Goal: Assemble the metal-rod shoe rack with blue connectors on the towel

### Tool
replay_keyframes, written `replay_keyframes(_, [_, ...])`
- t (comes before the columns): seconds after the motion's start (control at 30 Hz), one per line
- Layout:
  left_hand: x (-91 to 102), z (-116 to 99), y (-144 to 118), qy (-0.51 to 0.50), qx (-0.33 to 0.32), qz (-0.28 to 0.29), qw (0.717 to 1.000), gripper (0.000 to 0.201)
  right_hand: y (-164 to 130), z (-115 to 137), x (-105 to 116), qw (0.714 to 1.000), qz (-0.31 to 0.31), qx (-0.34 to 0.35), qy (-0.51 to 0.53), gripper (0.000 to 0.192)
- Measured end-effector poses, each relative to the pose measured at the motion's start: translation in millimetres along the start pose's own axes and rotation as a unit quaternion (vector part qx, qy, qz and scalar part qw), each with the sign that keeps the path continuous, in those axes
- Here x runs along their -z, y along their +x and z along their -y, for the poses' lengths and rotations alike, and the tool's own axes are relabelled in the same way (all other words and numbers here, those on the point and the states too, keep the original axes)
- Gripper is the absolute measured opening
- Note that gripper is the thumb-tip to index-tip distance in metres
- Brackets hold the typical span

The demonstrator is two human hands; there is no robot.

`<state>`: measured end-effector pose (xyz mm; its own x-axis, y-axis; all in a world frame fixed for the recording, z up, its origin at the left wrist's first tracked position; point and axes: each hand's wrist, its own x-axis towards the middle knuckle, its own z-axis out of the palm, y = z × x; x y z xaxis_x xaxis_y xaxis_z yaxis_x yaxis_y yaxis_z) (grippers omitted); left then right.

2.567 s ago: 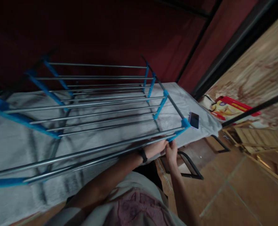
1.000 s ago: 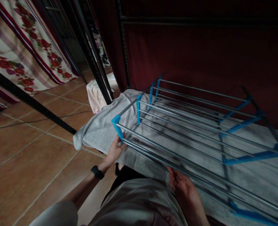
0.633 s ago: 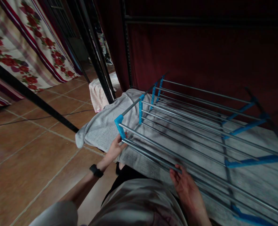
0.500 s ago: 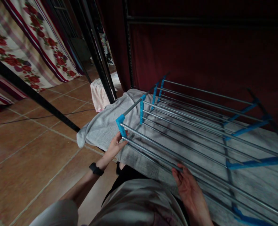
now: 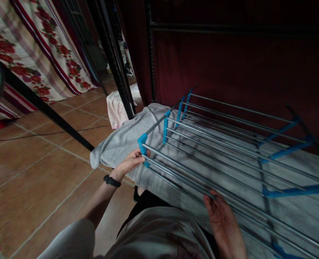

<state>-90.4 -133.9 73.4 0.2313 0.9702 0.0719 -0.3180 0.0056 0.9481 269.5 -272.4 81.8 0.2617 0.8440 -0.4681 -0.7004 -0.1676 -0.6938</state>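
Note:
A rack (image 5: 218,140) of silver metal rods joined by blue plastic brackets lies on its side on a grey cloth (image 5: 121,144). My left hand (image 5: 129,162), with a black band on the wrist, grips the near blue corner bracket (image 5: 142,142). Further right along the same edge, my right hand (image 5: 220,212) is curled around the nearest silver rods (image 5: 183,180).
Black metal posts (image 5: 113,61) rise behind the cloth's left end. A floral curtain (image 5: 32,54) hangs at the upper left, and a dark red curtain (image 5: 229,64) backs the rack. A pale pink cloth bundle (image 5: 117,104) sits on the brown tiled floor (image 5: 32,169).
Since 2.6 s ago my view swung from the rack's right end to its left end, and my hands moved there. In the last second my right hand rose and closed on the near rods.

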Motion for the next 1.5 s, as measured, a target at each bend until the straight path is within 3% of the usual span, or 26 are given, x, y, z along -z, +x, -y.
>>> replay_keyframes(0.17, [-0.8, 10, 2, -0.045, -0.018, -0.021, 0.999, 0.048, -1, 0, -2, 1.000, 0.007, 0.018, -0.009, 0.021])
replay_keyframes(0.33, [-0.8, 8, 3, -0.028, -0.019, -0.016, 0.999, 0.048, -1, 0, -3, 1.000, 0.012, 0.009, -0.027, 0.030])
replay_keyframes(0.43, [-1.0, 10, 3, -0.029, -0.026, -0.022, 0.999, 0.047, -11, 0, -8, 0.985, 0.111, -0.069, -0.111, 0.041])
replay_keyframes(0.5, [-1.4, 12, 3, -0.031, -0.027, -0.025, 0.999, 0.047, -23, 1, -20, 0.950, 0.205, -0.078, -0.223, 0.043])
replay_keyframes(0.57, [-1.7, 14, 3, -0.036, -0.027, -0.028, 0.999, 0.047, -35, 2, -43, 0.893, 0.278, 0.015, -0.354, 0.037])
replay_keyframes(0.6, [-1.7, 14, 3, -0.040, -0.025, -0.030, 0.998, 0.047, -39, 2, -59, 0.850, 0.307, 0.089, -0.418, 0.034])
replay_keyframes(0.67, [-1.8, 15, 3, -0.051, -0.020, -0.034, 0.998, 0.046, -40, -3, -96, 0.738, 0.341, 0.267, -0.517, 0.032])
replay_keyframes(0.73, [-2.4, 15, 3, -0.063, -0.020, -0.038, 0.997, 0.044, -33, -14, -133, 0.612, 0.341, 0.385, -0.602, 0.035])
replay_keyframes(0.83, [-6.2, 14, 3, -0.081, -0.021, -0.037, 0.996, 0.044, -15, -36, -179, 0.467, 0.314, 0.428, -0.707, 0.040])
replay_keyframes(0.93, [-13.0, 10, 3, -0.097, -0.022, -0.040, 0.994, 0.049, -1, -53, -208, 0.395, 0.307, 0.408, -0.764, 0.040])
replay_keyframes(1.03, [-19.6, 6, 3, -0.102, -0.026, -0.053, 0.993, 0.055, 5, -60, -223, 0.384, 0.304, 0.377, -0.786, 0.035])
replay_keyframes(1.17, [-24.2, 4, 3, -0.106, -0.021, -0.070, 0.992, 0.048, 10, -60, -227, 0.407, 0.300, 0.332, -0.797, 0.033])
replay_keyframes(1.3, [-22.9, 7, 3, -0.094, -0.003, -0.085, 0.992, 0.036, 14, -57, -225, 0.405, 0.299, 0.340, -0.794, 0.037])
replay_keyframes(1.5, [-15.3, 15, 0, -0.091, -0.004, -0.072, 0.993, 0.034, 11, -55, -223, 0.398, 0.299, 0.333, -0.800, 0.040])
